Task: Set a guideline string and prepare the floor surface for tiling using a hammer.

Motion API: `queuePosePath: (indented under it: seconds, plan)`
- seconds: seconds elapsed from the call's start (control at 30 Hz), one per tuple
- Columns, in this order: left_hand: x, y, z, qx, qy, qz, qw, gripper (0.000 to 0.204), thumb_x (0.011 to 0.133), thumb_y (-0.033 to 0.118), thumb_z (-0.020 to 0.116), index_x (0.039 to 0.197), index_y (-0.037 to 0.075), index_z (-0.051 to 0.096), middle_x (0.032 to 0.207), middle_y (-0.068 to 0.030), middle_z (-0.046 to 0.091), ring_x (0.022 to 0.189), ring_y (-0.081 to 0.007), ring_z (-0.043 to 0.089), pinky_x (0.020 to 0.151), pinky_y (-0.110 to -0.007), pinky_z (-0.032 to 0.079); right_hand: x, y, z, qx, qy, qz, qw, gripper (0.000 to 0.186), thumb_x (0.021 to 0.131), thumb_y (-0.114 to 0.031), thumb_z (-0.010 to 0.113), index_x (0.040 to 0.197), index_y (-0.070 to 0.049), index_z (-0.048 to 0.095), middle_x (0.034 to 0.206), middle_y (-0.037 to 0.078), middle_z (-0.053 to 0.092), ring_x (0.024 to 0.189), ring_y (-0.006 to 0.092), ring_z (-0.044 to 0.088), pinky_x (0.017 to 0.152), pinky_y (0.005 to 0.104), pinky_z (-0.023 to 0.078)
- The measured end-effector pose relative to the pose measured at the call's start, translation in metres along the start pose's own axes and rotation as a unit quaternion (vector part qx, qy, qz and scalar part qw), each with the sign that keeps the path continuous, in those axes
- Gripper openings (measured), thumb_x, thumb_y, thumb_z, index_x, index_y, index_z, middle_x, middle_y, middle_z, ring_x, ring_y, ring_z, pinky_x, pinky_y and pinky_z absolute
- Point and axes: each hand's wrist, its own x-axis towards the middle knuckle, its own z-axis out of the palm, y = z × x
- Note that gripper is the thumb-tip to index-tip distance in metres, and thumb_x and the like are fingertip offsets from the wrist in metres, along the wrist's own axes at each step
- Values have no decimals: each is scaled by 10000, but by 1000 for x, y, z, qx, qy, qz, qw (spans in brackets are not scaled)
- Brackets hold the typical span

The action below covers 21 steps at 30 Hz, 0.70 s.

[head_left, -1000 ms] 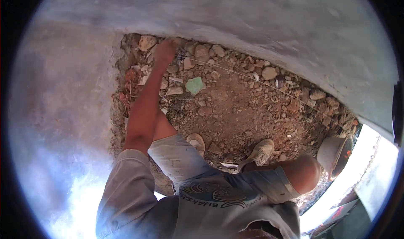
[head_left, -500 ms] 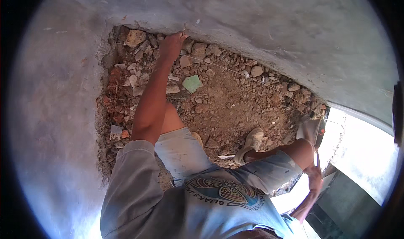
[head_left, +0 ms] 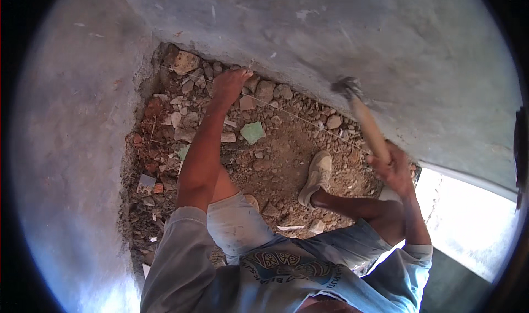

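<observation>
My left hand [head_left: 230, 86] is closed at the foot of the far wall, fingertips pinched on what looks like a small nail [head_left: 252, 64] against the plaster. Most of that nail is hidden by the fingers. On the right, my right hand [head_left: 394, 170] grips the wooden handle of a hammer [head_left: 368, 124]. The dark metal head is raised near the wall, apart from my left hand and slightly blurred. A thin string [head_left: 286, 112] runs along the wall base, passing by my left hand.
Rubble, stones [head_left: 265, 91] and loose earth [head_left: 275, 164] cover the ground, with a green tile piece [head_left: 253, 132] among them. Grey walls [head_left: 82, 147] stand at the left and far side. My shoe [head_left: 318, 175] rests on the soil. A bright opening [head_left: 463, 214] lies at the right.
My right hand has come up from the lower right and now holds a hammer raised by the wall. My left hand stays pinched at the wall's foot.
</observation>
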Motion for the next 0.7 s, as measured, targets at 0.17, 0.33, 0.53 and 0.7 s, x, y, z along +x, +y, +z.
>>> queuePosePath:
  seconds: [0.17,0.33,0.53,0.7]
  plan:
    - [-4,-19,5,17,8,-17,1000,484,1004,533,488,1082,105,698,880,-156,709,837,-334,693,707,-470,557,37,-36,75,-3,40,-170,985,558,936,-320,696,1348,1,498,891,135,676,695,218,672,592,339,542]
    - [0,-16,22,10,58,64,996,434,995,505,519,1066,114,695,867,-164,701,843,-340,695,709,-483,563,59,-46,145,-17,96,-234,967,640,981,-403,609,1434,1,404,1022,233,673,829,273,687,709,420,553]
    - [4,-4,26,63,8,38,997,410,992,518,511,1065,159,695,940,-162,719,891,-329,710,715,-476,584,67,-51,171,-18,85,-270,959,641,983,-442,591,1443,-30,418,1029,235,696,877,329,724,731,439,559]
    - [5,-1,21,60,28,-1,998,433,994,524,504,1033,134,691,894,-145,725,866,-341,710,738,-477,580,74,-51,164,-13,76,-218,973,648,979,-425,597,1461,-41,395,1021,255,698,875,389,729,724,439,567]
